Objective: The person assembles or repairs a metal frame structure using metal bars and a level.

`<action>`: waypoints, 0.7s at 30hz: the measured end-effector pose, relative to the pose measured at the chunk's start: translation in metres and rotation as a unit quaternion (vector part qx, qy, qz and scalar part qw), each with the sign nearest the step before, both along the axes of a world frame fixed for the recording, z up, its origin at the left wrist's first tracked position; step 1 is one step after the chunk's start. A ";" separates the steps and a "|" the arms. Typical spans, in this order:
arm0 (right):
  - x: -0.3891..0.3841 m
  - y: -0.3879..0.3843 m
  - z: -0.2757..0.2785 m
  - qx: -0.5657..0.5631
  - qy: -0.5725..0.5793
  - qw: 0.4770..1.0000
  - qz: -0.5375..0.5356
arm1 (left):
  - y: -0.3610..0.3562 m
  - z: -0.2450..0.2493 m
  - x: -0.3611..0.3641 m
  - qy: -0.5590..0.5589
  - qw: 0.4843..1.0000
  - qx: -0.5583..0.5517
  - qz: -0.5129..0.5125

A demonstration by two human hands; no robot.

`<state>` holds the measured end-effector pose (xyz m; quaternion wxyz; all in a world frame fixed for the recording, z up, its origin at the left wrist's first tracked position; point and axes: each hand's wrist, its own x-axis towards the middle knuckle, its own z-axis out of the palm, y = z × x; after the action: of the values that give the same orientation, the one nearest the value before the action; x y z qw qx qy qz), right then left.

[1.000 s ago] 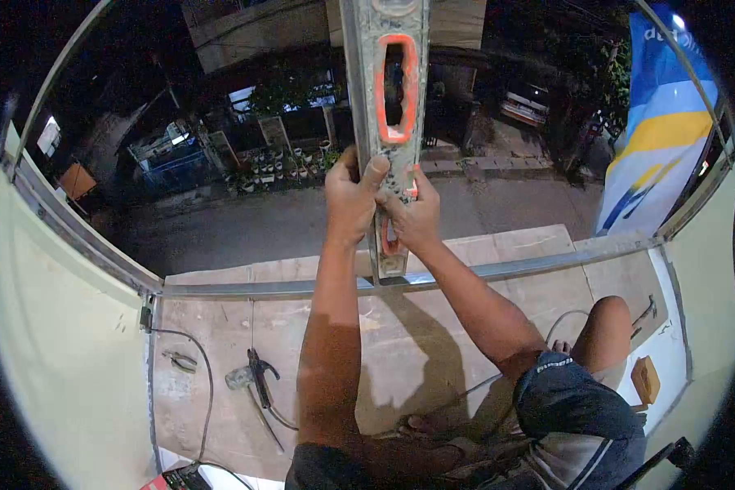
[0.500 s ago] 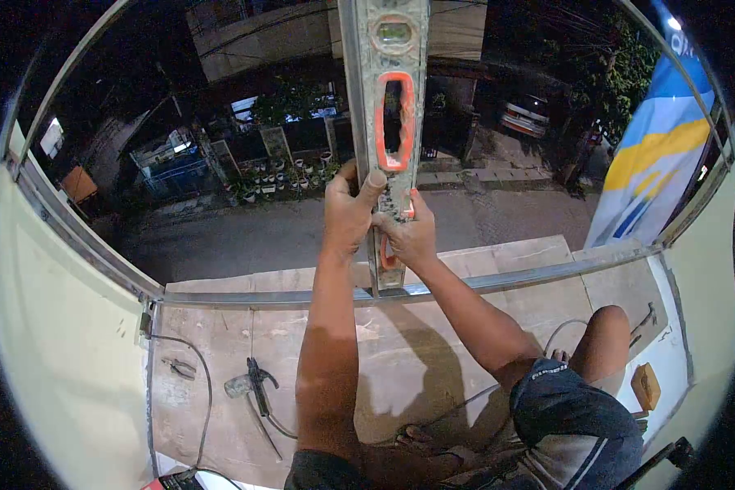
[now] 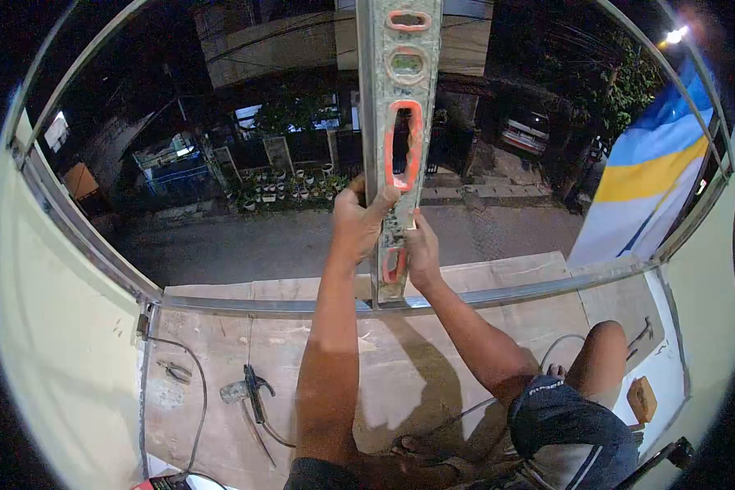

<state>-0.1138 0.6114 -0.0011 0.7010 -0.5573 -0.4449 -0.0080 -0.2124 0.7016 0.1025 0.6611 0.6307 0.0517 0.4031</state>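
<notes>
At the lower right of the frame, a bent leg (image 3: 600,351) in dark shorts (image 3: 567,420) is seen, with a wooden block (image 3: 642,398) to its right. On the boarded floor (image 3: 212,420) at lower left, a black clamp (image 3: 257,400) is laid against a grey-headed tool (image 3: 234,393), and pliers (image 3: 175,371) lie near a cable (image 3: 200,367). A metal rail (image 3: 506,295) is stretched across the middle.

Above it, a dusty spirit level (image 3: 404,91) with orange-rimmed openings is held upright, flat along a metal post (image 3: 368,98), from the upper centre down to the rail. The post and the level's left edge are gripped by the curled fingers of the left hand (image 3: 358,227), its thumb laid on the level's face. The level's lower right edge is held by the right hand (image 3: 422,251).

Beyond, a street (image 3: 245,237), potted plants (image 3: 290,186), a parked vehicle (image 3: 525,135) and, at right, a blue, yellow and white banner (image 3: 649,184) are seen.
</notes>
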 end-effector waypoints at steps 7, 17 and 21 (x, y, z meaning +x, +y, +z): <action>0.044 -0.017 -0.082 0.088 0.462 0.882 -0.013 | -0.004 0.005 -0.002 -0.012 1.000 -0.001 -0.022; 0.032 0.033 -0.149 0.134 0.561 0.815 -0.057 | -0.009 0.009 -0.003 -0.006 1.000 -0.018 -0.023; 0.043 0.020 -0.149 0.105 0.529 0.839 -0.068 | -0.007 0.002 0.002 -0.032 0.999 -0.019 -0.028</action>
<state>-0.0712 0.6313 -0.1506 0.8818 -0.4282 0.0364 0.1941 -0.2103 0.6945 0.1048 0.6854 0.6056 0.0208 0.4037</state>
